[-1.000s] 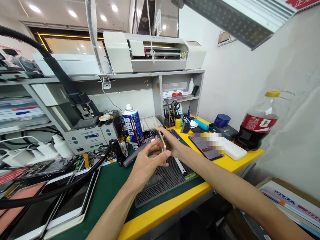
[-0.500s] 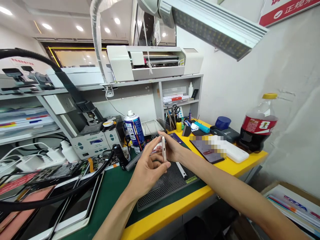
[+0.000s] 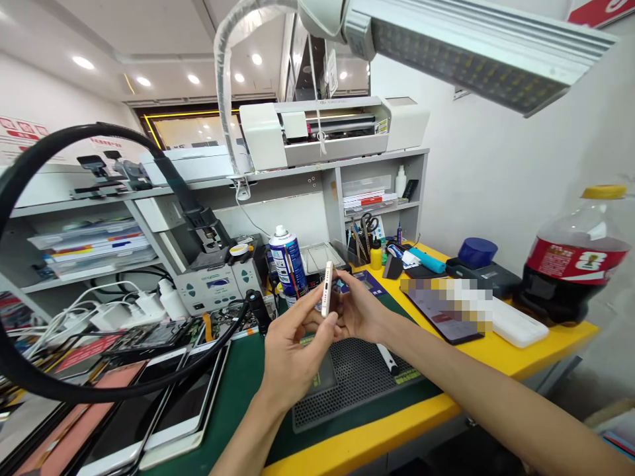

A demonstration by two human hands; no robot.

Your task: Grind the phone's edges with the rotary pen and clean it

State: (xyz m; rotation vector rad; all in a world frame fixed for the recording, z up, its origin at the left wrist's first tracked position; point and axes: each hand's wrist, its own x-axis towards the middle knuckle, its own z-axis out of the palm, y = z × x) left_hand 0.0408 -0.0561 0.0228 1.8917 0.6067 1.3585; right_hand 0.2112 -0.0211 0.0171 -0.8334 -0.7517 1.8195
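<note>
A smartphone point(image 3: 327, 289) is held up on edge above the bench, its narrow end with the charging port turned toward me. My left hand point(image 3: 296, 340) grips it from the left, thumb against the near lower corner and fingers curled behind. From the right, my right hand point(image 3: 361, 305) closes round the phone's far side; some of its fingertips are hidden. Below both hands lies a dark perforated mat point(image 3: 357, 380), with a white-and-black strip-like tool point(image 3: 387, 359) on it.
Left are several tablets point(image 3: 171, 413), circuit boards and a looping black hose point(image 3: 7, 277). A blue spray can point(image 3: 288, 264) stands behind my hands. On the right are a dark-screened phone point(image 3: 441, 314), a white power bank point(image 3: 518, 322) and a cola bottle point(image 3: 570, 264). A lamp point(image 3: 471, 59) hangs overhead.
My view has turned left, so the surroundings sit farther right. Both hands still hold the phone, which is now tilted slightly; the left thumb rests at its lower corner.
</note>
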